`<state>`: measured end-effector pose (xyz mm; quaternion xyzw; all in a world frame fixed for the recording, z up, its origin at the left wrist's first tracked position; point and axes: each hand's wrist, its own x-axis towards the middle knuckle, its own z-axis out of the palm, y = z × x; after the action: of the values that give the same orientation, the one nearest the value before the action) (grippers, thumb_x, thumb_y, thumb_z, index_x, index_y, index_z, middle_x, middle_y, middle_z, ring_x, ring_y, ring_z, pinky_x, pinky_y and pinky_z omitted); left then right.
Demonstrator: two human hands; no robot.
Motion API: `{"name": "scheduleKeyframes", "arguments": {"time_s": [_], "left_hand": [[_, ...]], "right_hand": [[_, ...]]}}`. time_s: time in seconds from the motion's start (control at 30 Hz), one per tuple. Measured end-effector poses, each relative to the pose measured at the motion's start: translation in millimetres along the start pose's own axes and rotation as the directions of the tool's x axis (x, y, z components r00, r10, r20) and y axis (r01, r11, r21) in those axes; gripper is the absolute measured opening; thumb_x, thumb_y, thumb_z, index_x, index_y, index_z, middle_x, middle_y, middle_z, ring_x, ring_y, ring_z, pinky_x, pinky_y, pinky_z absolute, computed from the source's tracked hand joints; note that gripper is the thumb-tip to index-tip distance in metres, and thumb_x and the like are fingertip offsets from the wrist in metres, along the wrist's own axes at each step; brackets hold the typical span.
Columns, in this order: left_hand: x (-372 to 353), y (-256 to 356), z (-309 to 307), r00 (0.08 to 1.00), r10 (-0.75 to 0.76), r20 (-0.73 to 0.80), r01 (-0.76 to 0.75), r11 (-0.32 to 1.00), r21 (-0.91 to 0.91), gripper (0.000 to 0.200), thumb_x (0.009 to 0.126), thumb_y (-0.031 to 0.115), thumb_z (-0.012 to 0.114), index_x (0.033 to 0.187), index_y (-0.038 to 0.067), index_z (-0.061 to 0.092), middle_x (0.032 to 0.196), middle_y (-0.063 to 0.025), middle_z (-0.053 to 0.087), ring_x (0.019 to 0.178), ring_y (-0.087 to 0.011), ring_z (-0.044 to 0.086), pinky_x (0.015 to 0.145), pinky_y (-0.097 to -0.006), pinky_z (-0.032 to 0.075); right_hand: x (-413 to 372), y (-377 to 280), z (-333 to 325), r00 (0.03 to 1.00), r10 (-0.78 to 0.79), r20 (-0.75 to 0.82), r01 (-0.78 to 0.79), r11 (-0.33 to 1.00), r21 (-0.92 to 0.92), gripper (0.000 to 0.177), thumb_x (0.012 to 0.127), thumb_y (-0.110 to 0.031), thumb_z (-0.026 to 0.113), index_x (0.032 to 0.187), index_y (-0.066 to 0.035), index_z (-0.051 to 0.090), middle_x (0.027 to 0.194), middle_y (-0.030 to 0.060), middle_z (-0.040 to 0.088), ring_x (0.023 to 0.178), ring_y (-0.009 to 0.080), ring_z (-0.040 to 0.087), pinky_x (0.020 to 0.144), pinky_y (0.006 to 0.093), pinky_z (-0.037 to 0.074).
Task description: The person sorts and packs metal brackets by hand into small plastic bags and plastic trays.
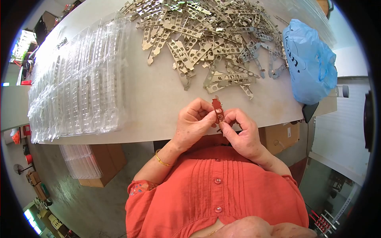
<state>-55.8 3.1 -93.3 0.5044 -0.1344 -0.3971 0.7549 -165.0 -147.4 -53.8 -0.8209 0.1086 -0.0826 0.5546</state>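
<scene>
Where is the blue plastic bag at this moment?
In the head view, the blue plastic bag lies on the table's right side, beside the pile of metal strips, ahead of the right hand.

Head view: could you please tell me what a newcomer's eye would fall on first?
The left hand and right hand pinch one small metal bracket at the near edge of the table. Beyond them lies a big heap of brackets, with rows of clear plastic trays to the left and a blue bag to the right.
</scene>
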Motion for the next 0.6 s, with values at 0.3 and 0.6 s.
{"name": "scheduleKeyframes", "arguments": {"time_s": [0.3, 0.6], "left_hand": [[2, 3, 7, 0.998, 0.018, -0.061, -0.02, 1.0, -0.02, 0.014, 0.095, 0.004, 0.068, 0.105, 0.0, 0.059, 0.094, -0.0053, 0.069, 0.083, -0.008, 0.064, 0.074, -0.0224, 0.053], [6, 9, 3, 0.998, -0.066, -0.016, 0.065, 0.996, -0.067, 0.021, 0.095, 0.008, 0.07, 0.11, -0.001, 0.059, 0.092, -0.0062, 0.07, 0.077, -0.0097, 0.064, 0.069, -0.0236, 0.054]], "right_hand": [[-5, 0, -1, 0.968, 0.243, 0.065, -0.251, 0.919, 0.303, 0.009, 0.094, -0.004, 0.066, 0.096, -0.003, 0.057, 0.086, 0.0012, 0.062, 0.073, 0.0074, 0.059, 0.065, 0.0244, 0.051], [-4, 2, -5, 0.948, 0.294, 0.125, -0.319, 0.853, 0.413, 0.01, 0.098, -0.009, 0.063, 0.095, -0.004, 0.056, 0.085, -0.0003, 0.062, 0.075, 0.0041, 0.058, 0.064, 0.0217, 0.05]]}}
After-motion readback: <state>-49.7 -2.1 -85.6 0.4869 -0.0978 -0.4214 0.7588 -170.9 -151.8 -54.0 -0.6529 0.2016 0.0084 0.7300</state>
